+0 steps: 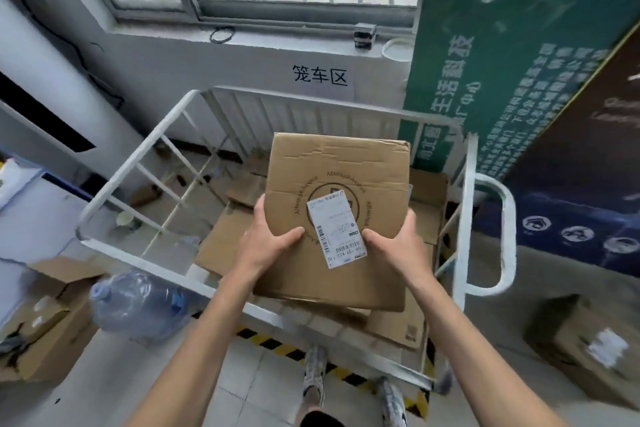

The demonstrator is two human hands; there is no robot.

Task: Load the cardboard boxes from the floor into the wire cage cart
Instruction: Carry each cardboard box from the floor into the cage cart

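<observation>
Left hand (270,243) and right hand (394,246) grip a barcode-labelled cardboard box (339,170) over the wire cage cart (138,156); wall (242,59) reads 笼车区.

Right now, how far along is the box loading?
Done: flattened cardboard already lies in the wire cage cart. In hand: left hand and right hand grip a labelled box over the cart. Left: a closed box on the floor at right, an open box at left.

Soft window daylight, blurred warped edges.
</observation>
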